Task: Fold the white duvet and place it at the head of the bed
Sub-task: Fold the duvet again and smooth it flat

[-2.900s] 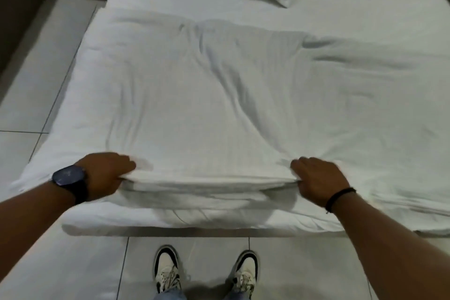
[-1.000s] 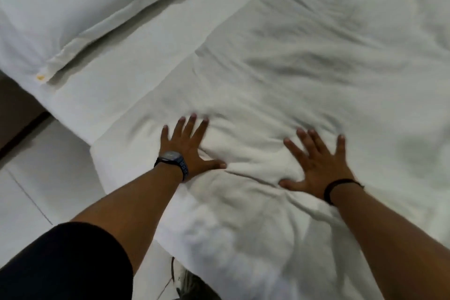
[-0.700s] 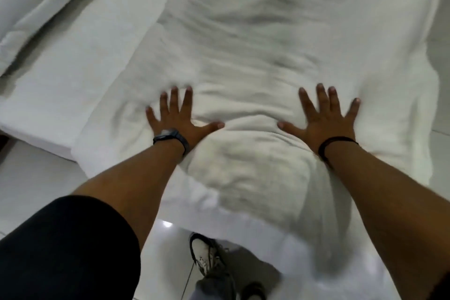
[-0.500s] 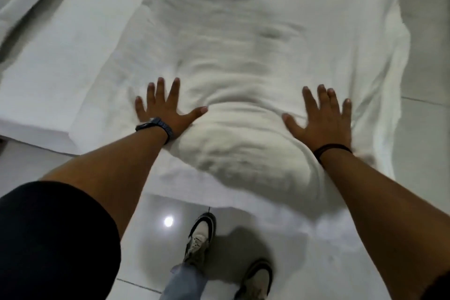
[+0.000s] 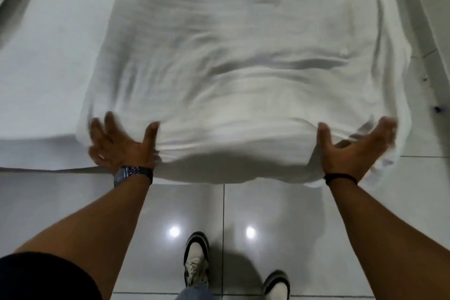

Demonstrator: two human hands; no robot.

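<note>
The white duvet (image 5: pixel 243 56) lies folded into a long strip across the bed, and its near end hangs over the mattress edge. My left hand (image 5: pixel 119 147), with a watch on the wrist, presses the strip's near left corner with fingers spread and the thumb on the fabric. At the near right corner, my right hand (image 5: pixel 353 150) lies with fingers spread and the thumb against the fold. Both hands are blurred by motion. Neither is closed around the cloth.
The bare white bed sheet (image 5: pixel 41 68) shows to the left of the duvet, with a pillow edge (image 5: pixel 14 0) at the top left. Glossy grey floor tiles (image 5: pixel 426 190) run along the right and near sides. My shoes (image 5: pixel 196 260) stand just below the bed edge.
My hands have slid back from the middle of the duvet to its near edge and moved further apart. The view has swung so that the strip runs straight away from me.
</note>
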